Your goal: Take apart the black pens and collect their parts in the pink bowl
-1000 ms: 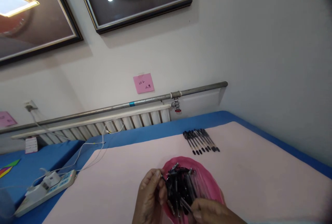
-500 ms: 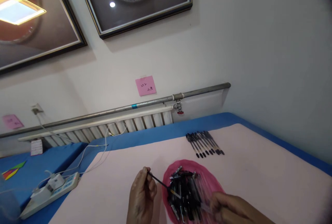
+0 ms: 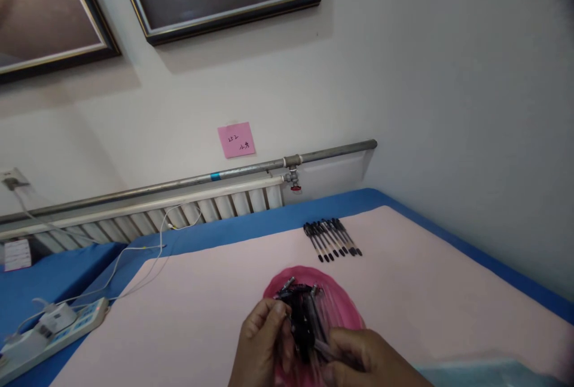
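A pink basket holds black pen parts and clear plastic pen barrels. Over its left side, my left hand is closed in a pinch on a thin pen refill, now mostly hidden by the fingers. My right hand, at the basket's right side, grips a clear pen barrel that points left towards the other hand. Beyond the basket, several black-capped pens lie side by side in a row.
Pale pink sheeting covers the blue table. A power strip with plugs and white cables lies at left. Behind stand a radiator and a pipe along the wall. Something teal shows at the lower right.
My left hand has moved right, over the basket, and the refill has gone from plain view. The hands are closer together. The camera view has shifted right and slightly down.
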`<move>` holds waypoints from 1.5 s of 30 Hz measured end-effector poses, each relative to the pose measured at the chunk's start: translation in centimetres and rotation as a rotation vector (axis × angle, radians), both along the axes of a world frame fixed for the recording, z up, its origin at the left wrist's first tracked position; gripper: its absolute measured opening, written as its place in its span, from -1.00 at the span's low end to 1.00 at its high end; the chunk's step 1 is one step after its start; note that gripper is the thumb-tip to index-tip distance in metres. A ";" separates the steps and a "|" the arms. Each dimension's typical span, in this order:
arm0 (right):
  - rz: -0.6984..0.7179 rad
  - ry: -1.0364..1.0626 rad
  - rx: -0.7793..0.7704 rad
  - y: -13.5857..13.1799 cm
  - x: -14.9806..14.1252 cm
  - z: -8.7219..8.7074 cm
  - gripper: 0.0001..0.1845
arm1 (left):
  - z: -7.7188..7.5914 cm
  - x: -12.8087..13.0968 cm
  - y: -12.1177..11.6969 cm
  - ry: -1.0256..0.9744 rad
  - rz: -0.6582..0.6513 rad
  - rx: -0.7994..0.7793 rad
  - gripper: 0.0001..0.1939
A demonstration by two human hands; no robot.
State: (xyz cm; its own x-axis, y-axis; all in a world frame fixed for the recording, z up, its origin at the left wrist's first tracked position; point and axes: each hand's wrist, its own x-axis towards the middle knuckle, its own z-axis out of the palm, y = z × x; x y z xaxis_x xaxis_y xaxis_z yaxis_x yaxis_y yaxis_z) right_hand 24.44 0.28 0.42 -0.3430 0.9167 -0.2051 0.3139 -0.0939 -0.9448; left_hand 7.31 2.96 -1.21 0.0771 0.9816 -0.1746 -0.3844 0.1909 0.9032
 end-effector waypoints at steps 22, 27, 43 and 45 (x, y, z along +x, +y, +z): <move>-0.150 -0.104 0.206 3.1 -0.3 0.0 -0.68 | -0.8 -1.2 0.5 0.790 0.151 0.291 -0.92; -0.182 0.166 -0.219 2.2 -0.5 0.3 -0.75 | -0.3 -0.6 0.0 0.499 0.016 0.168 -0.81; 0.026 0.010 0.113 0.6 -1.9 -0.9 -0.65 | 0.0 1.5 -0.9 -0.122 0.024 -0.050 -0.65; -0.002 -0.076 0.266 0.3 -2.3 -1.0 -0.65 | -0.2 1.6 -0.9 -0.126 0.063 -0.057 -0.64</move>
